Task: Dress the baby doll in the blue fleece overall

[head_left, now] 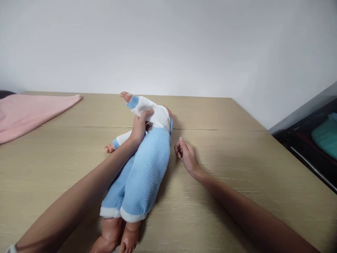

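A baby doll (147,168) in a fleecy outfit lies on its side on the wooden table, its feet toward me. Its trousers are light blue with white cuffs; the white top has blue cuffs. My left hand (140,127) grips the doll at its chest and upper arm, the thumb on the white sleeve and the other fingers hidden. Only a small part of the doll's head shows beyond the shoulder. To the right of the doll and apart from it, my right hand (186,153) hovers near the table with its fingers curled in and nothing visible in them.
A pink cloth (31,112) lies spread on the left side of the table (231,168). Behind the table's far edge stands a white wall (168,45). At the far right, beyond the edge, there is a dark object with a teal cloth (326,135) on it.
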Demonstrator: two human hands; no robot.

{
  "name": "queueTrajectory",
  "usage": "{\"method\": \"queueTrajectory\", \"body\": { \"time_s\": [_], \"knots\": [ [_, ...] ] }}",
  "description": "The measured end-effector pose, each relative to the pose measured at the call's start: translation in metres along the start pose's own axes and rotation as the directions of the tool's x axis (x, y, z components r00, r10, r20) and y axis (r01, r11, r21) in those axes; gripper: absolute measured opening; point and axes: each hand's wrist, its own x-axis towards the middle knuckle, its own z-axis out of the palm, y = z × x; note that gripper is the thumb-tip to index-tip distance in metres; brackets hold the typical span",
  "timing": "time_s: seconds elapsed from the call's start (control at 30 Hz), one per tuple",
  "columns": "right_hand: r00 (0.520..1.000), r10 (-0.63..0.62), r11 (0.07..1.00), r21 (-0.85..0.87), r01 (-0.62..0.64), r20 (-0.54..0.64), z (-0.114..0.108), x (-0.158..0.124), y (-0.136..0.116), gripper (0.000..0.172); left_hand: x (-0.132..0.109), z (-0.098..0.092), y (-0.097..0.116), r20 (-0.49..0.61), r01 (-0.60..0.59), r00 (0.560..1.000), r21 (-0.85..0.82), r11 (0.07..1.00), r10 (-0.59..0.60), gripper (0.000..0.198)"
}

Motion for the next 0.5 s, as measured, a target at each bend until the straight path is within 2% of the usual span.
{"method": "queueTrajectory", "body": {
  "time_s": [0.13, 0.23, 0.3, 0.37, 0.4, 0.43, 0.47, 0.5],
  "knots": [
    [0.998, 0.017, 1.0, 0.022, -0.016, -0.055, -0.013, 0.002, -0.007, 0.073, -0.013, 0.018, 0.003, 0.112, -0.112, 0.989, 0.178, 0.978, 0.093, 0.034],
    [0.996, 0.079, 0.99, 0.115, -0.076, -0.027, -0.031, 0.002, -0.013, 0.07, -0.022, 0.03, 0.004, 0.239, -0.19, 0.964, 0.323, 0.927, 0.115, 0.035],
    [0.989, 0.143, 0.973, 0.182, -0.144, 0.02, -0.047, 0.0, -0.019, 0.067, -0.026, 0.038, 0.002, 0.356, -0.281, 0.924, 0.387, 0.878, 0.138, 0.038],
    [0.978, 0.197, 0.956, 0.209, -0.207, 0.067, -0.063, -0.003, -0.025, 0.068, -0.029, 0.045, -0.003, 0.479, -0.414, 0.858, 0.434, 0.8, 0.184, 0.042],
    [0.974, 0.211, 0.96, 0.172, -0.223, 0.081, -0.069, -0.003, -0.029, 0.07, -0.031, 0.048, -0.007, 0.542, -0.478, 0.818, 0.454, 0.752, 0.193, 0.045],
    [0.974, 0.211, 0.974, 0.061, -0.217, 0.08, -0.075, -0.004, -0.033, 0.069, -0.033, 0.051, -0.01, 0.603, -0.535, 0.775, 0.47, 0.702, 0.187, 0.048],
    [0.978, 0.198, 0.976, -0.11, -0.19, 0.064, -0.079, -0.003, -0.037, 0.066, -0.035, 0.054, -0.012, 0.657, -0.584, 0.734, 0.485, 0.651, 0.169, 0.05],
    [0.984, 0.174, 0.937, -0.316, -0.153, 0.041, -0.082, -0.002, -0.04, 0.064, -0.037, 0.055, -0.013, 0.698, -0.622, 0.702, 0.502, 0.602, 0.143, 0.053]
  ]
}}
